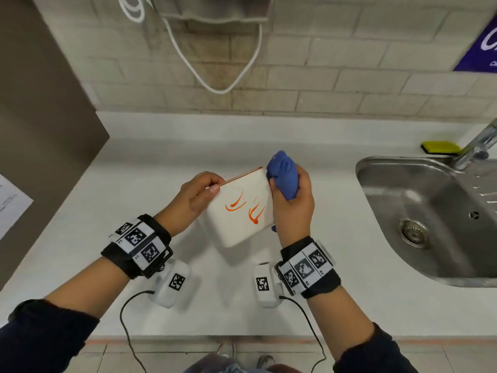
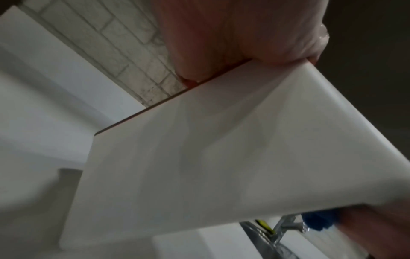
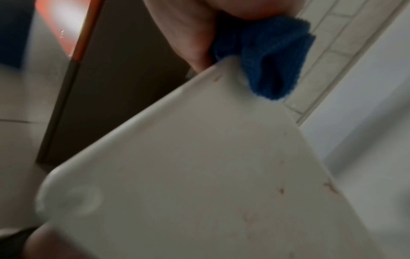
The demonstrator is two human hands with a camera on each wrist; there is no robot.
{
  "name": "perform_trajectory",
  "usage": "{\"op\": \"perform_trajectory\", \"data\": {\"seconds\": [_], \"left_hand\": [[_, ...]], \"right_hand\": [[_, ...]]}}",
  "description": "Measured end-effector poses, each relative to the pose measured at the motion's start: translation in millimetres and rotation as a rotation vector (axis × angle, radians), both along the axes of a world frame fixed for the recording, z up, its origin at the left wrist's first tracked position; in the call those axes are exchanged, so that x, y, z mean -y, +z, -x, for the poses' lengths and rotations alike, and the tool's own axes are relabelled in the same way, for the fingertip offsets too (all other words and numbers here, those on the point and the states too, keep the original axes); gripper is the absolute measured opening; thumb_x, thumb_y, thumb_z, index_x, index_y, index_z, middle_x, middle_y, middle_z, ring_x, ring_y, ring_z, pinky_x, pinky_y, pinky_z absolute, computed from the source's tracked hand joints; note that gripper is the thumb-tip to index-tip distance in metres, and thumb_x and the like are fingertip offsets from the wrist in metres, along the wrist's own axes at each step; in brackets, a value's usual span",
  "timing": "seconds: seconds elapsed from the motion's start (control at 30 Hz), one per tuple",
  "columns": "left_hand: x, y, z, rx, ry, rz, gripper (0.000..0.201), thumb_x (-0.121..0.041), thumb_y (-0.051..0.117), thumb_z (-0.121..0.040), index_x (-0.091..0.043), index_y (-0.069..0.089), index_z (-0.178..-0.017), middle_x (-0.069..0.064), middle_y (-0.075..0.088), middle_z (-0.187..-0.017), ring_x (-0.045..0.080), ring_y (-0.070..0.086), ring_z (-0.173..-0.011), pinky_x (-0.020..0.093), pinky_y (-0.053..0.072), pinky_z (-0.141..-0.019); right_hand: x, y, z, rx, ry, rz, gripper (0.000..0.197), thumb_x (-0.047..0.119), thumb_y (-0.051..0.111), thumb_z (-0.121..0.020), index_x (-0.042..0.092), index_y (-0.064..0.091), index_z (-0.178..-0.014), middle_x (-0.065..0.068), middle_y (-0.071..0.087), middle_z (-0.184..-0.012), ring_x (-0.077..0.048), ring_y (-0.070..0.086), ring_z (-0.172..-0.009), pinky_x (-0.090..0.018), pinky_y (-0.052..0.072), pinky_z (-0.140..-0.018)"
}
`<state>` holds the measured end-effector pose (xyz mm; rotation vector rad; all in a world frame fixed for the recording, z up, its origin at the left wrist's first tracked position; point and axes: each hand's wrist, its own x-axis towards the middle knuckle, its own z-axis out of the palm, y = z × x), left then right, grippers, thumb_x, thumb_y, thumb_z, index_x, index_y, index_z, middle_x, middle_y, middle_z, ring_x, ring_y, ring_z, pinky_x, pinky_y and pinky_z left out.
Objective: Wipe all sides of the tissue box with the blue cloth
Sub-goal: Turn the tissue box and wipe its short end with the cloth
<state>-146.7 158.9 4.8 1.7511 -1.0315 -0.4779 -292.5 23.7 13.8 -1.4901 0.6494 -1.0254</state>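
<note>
A white tissue box with orange strokes on its upper face is held tilted above the white counter. My left hand grips its left edge, thumb on top. My right hand holds a bunched blue cloth against the box's right side. In the left wrist view the plain white side of the box fills the frame, with the blue cloth low at the right. The right wrist view shows another white face of the box with small brown specks and the blue cloth pressed at its far corner.
A steel sink with a tap lies to the right, a yellow sponge behind it. A tiled wall runs along the back, with a white cord hanging. A dark cabinet side stands left.
</note>
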Motion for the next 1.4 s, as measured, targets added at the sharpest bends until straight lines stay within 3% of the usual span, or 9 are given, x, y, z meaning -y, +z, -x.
{"op": "perform_trajectory", "data": {"seconds": [0.17, 0.33, 0.5, 0.63, 0.7, 0.8, 1.13, 1.27, 1.4], "left_hand": [[0.5, 3.5, -17.7, -0.138, -0.02, 0.038, 0.036, -0.055, 0.039, -0.078, -0.027, 0.058, -0.089, -0.004, 0.058, -0.093, 0.008, 0.054, -0.089, 0.02, 0.04, -0.081], [0.7, 2.6, -27.3, -0.178, -0.049, 0.045, 0.046, -0.057, 0.037, -0.079, -0.019, 0.059, -0.095, -0.002, 0.059, -0.093, 0.005, 0.056, -0.086, 0.017, 0.043, -0.08], [2.8, 3.1, -35.3, -0.201, -0.07, 0.038, 0.059, -0.07, 0.039, -0.075, -0.02, 0.059, -0.098, -0.002, 0.062, -0.096, 0.005, 0.057, -0.085, 0.021, 0.043, -0.081], [1.6, 7.0, -37.4, -0.23, -0.115, 0.074, 0.054, -0.076, 0.036, -0.075, -0.036, 0.058, -0.104, -0.026, 0.068, -0.099, -0.009, 0.058, -0.096, 0.005, 0.04, -0.084], [0.7, 7.6, -38.3, -0.243, -0.136, 0.082, 0.056, -0.076, 0.035, -0.076, -0.034, 0.058, -0.106, -0.016, 0.067, -0.103, -0.01, 0.056, -0.101, 0.004, 0.039, -0.086], [0.9, 5.8, -41.5, -0.218, -0.149, 0.054, 0.072, -0.083, 0.036, -0.068, -0.022, 0.06, -0.098, -0.002, 0.062, -0.1, -0.002, 0.058, -0.091, 0.007, 0.042, -0.083], [1.4, -1.3, -36.1, -0.18, -0.168, 0.032, 0.046, -0.057, 0.036, -0.078, -0.02, 0.059, -0.095, -0.002, 0.058, -0.095, -0.004, 0.056, -0.081, 0.008, 0.041, -0.076], [0.9, 0.9, -36.2, -0.165, -0.173, 0.029, 0.046, -0.058, 0.035, -0.077, -0.023, 0.06, -0.094, -0.002, 0.059, -0.096, -0.003, 0.056, -0.082, 0.008, 0.042, -0.076], [1.1, 2.9, -36.5, -0.169, -0.185, 0.005, 0.049, -0.06, 0.036, -0.077, -0.022, 0.06, -0.096, 0.001, 0.059, -0.1, 0.002, 0.057, -0.088, 0.016, 0.042, -0.082]], "right_hand": [[-11.8, -2.0, -12.8, -0.202, 0.216, 0.305, 0.048, 0.017, 0.043, -0.089, 0.031, 0.037, -0.135, 0.005, 0.048, -0.139, -0.012, 0.041, -0.13, -0.046, 0.026, -0.113], [-7.7, 5.4, -18.9, -0.311, 0.273, 0.504, 0.055, 0.014, 0.037, -0.09, 0.02, 0.024, -0.143, 0.012, 0.026, -0.146, -0.006, 0.009, -0.14, -0.035, -0.001, -0.119], [-8.8, 13.3, -25.7, -0.405, 0.323, 0.729, 0.059, 0.011, 0.043, -0.084, 0.015, 0.031, -0.141, -0.005, 0.032, -0.15, -0.015, 0.015, -0.142, -0.035, 0.002, -0.119], [-24.4, 15.8, -29.3, -0.387, 0.437, 0.854, 0.05, 0.011, 0.043, -0.085, 0.01, 0.041, -0.135, -0.009, 0.041, -0.146, -0.014, 0.025, -0.138, -0.029, 0.006, -0.118], [-29.6, 14.0, -28.1, -0.367, 0.51, 0.871, 0.05, 0.015, 0.037, -0.084, 0.008, 0.044, -0.133, -0.009, 0.044, -0.143, -0.014, 0.028, -0.137, -0.029, 0.009, -0.118], [-25.3, 12.3, -20.8, -0.3, 0.616, 0.838, 0.049, 0.012, 0.036, -0.08, 0.006, 0.052, -0.126, -0.008, 0.05, -0.137, -0.014, 0.035, -0.133, -0.029, 0.016, -0.116], [-9.1, 14.1, 38.7, -0.242, 0.874, 0.43, 0.034, 0.014, 0.042, -0.076, 0.009, 0.073, -0.088, -0.005, 0.075, -0.093, -0.016, 0.066, -0.095, -0.03, 0.045, -0.096], [6.9, 31.8, 54.0, -0.055, 0.503, -0.013, 0.03, 0.012, 0.049, -0.072, 0.034, 0.065, -0.084, 0.018, 0.07, -0.08, -0.002, 0.064, -0.08, -0.021, 0.051, -0.073], [-3.2, 48.1, 30.6, 0.145, 0.261, 0.265, 0.023, 0.007, 0.043, -0.082, 0.022, 0.057, -0.094, 0.017, 0.064, -0.085, -0.006, 0.059, -0.085, -0.024, 0.047, -0.078]]}}
